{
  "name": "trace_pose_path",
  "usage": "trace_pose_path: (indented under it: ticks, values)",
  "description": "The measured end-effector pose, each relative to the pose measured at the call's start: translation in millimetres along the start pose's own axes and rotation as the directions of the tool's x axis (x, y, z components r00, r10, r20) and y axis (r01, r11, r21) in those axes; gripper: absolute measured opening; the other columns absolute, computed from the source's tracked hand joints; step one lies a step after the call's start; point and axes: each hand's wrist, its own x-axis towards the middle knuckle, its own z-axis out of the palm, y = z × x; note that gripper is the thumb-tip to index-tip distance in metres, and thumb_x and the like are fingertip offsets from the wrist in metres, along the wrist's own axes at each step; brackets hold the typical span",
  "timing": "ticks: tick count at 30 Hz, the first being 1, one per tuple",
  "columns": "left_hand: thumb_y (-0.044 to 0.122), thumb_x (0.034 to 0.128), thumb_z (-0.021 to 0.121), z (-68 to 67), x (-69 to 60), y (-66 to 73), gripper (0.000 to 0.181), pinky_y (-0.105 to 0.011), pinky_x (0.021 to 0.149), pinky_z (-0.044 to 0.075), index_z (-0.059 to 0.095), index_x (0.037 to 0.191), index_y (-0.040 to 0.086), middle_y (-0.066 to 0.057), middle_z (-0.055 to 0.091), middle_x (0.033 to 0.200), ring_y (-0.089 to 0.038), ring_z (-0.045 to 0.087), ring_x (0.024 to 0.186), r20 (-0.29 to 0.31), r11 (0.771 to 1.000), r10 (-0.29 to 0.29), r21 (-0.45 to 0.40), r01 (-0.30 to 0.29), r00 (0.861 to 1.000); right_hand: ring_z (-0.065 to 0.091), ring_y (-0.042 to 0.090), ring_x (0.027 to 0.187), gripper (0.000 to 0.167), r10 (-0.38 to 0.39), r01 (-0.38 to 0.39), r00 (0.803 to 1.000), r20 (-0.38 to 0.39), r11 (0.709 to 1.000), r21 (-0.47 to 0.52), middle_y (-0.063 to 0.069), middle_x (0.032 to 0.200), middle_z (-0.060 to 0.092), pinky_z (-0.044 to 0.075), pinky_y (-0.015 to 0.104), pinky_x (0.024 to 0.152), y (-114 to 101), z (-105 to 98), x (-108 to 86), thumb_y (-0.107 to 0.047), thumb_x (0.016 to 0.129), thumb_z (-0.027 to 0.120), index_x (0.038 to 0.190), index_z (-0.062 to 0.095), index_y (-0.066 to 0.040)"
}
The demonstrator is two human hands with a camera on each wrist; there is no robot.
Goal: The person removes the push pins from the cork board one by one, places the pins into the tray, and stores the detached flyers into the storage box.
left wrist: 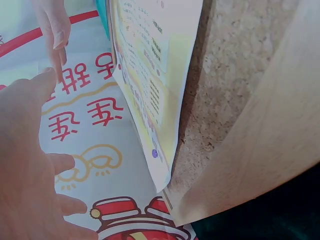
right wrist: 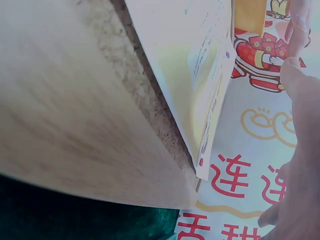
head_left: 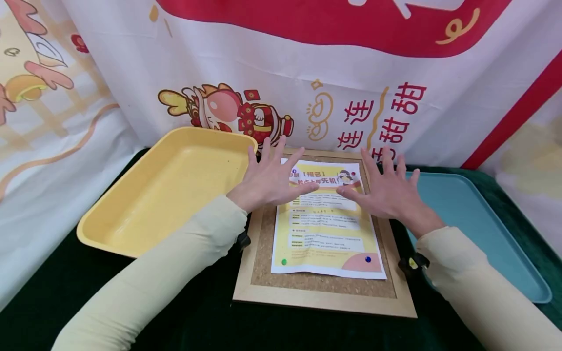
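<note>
A printed paper sheet point(head_left: 325, 229) lies on a wood-framed cork board point(head_left: 322, 282). A green pushpin point(head_left: 284, 262) and a blue pushpin point(head_left: 368, 259) sit at its lower corners. Near an upper corner is a red pin point(right wrist: 201, 162), and a purple pin point(left wrist: 154, 153) shows by the other. Above the board's upper left hovers my left hand point(head_left: 274, 178), fingers spread and holding nothing. My right hand point(head_left: 388, 190) is likewise spread over the upper right side, empty. In both wrist views the hands appear apart from the paper.
A yellow tray point(head_left: 175, 180) stands left of the board, its right part behind my left hand. To the right is a blue tray point(head_left: 465, 219). Dark green cloth point(head_left: 197, 312) covers the table. A printed white curtain point(head_left: 263, 53) hangs behind.
</note>
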Motion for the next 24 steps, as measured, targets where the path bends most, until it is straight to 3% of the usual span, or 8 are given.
trace_pose_path:
  ticks: [16, 24]
  values:
    - [0.088, 0.0933, 0.042, -7.1, -8.6, -0.8, 0.097, -0.069, 0.130, -0.008, 0.015, 0.172, 0.037, -0.009, -0.013, 0.181, -0.045, -0.011, 0.166, 0.044, 0.999, 0.030, -0.046, -0.028, 0.999, -0.014, 0.061, 0.159, 0.118, -0.003, 0.003, 1.000, 0.006, 1.000, 0.003, 0.024, 0.176, -0.019, -0.004, 0.092, 0.112, -2, -1, -0.7, -0.099, 0.084, 0.038, 0.169, -0.015, -0.037]
    - [0.083, 0.0929, 0.053, -5.9, -15.2, -4.8, 0.097, -0.069, 0.131, -0.002, 0.018, 0.171, 0.038, -0.009, -0.007, 0.181, -0.040, -0.014, 0.166, 0.140, 0.996, 0.081, -0.050, -0.074, 0.987, -0.014, 0.059, 0.160, 0.116, -0.010, 0.010, 1.000, -0.014, 1.000, 0.013, 0.024, 0.177, -0.017, -0.004, 0.091, 0.113, -2, -1, 0.2, -0.097, 0.085, 0.039, 0.170, -0.012, -0.037]
